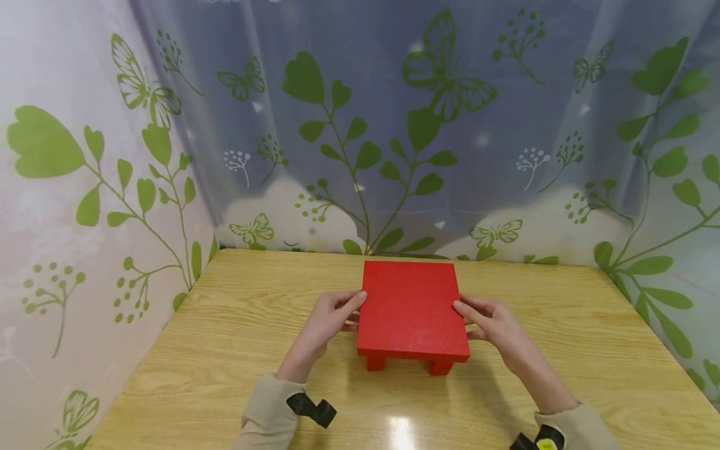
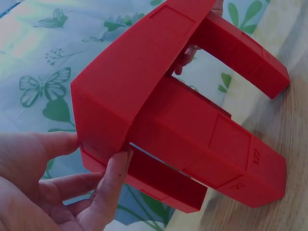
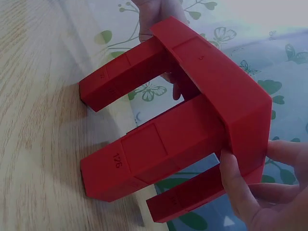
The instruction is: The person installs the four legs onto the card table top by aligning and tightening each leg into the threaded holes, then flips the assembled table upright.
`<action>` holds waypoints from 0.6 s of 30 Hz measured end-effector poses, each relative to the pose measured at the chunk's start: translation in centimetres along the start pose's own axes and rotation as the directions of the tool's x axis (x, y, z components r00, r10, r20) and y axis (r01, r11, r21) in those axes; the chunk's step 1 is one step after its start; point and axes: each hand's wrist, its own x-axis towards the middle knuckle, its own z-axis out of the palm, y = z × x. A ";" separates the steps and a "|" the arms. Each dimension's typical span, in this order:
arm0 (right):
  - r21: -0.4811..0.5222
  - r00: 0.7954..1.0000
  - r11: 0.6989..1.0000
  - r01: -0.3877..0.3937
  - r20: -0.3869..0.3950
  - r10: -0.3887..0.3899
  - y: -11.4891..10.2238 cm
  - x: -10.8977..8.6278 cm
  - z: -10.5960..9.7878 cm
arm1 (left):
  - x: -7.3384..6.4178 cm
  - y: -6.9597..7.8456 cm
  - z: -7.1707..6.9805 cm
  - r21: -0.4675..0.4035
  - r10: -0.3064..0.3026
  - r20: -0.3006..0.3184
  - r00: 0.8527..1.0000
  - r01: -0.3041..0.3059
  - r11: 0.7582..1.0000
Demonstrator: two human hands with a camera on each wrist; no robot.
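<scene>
A small red stool (image 1: 410, 306) with a square flat top and thick block legs is upright over the wooden table. My left hand (image 1: 329, 319) grips the left edge of its top, thumb on the upper edge and fingers below. On the opposite edge my right hand (image 1: 500, 328) holds it the same way. Raised numbers mark a leg (image 2: 231, 159) in the left wrist view and another leg (image 3: 144, 154) in the right wrist view. The leg ends meet or nearly meet the wood; whether all touch, I cannot tell.
The light wooden table (image 1: 253, 300) spreads around the stool. Behind it and on both sides hang curtains (image 1: 360, 125) printed with green leaves and butterflies. A black strap with a camera (image 1: 312, 409) sits on the left wrist, and a similar camera (image 1: 540, 439) on the right.
</scene>
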 end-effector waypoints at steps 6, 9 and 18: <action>-0.016 1.000 1.000 -0.004 0.011 0.004 0.5 0.3 0.0 | 0.1 -0.4 -0.1 0.002 -0.017 0.016 1.000 0.017 1.000; -0.028 1.000 0.999 -0.014 0.015 0.015 0.7 0.3 0.1 | 0.2 -0.6 -0.1 0.003 -0.024 0.020 1.000 0.024 1.000; -0.041 0.999 0.999 -0.021 0.036 0.023 0.9 0.4 -0.1 | 0.5 -0.8 -0.3 0.013 -0.028 0.031 0.999 0.027 1.000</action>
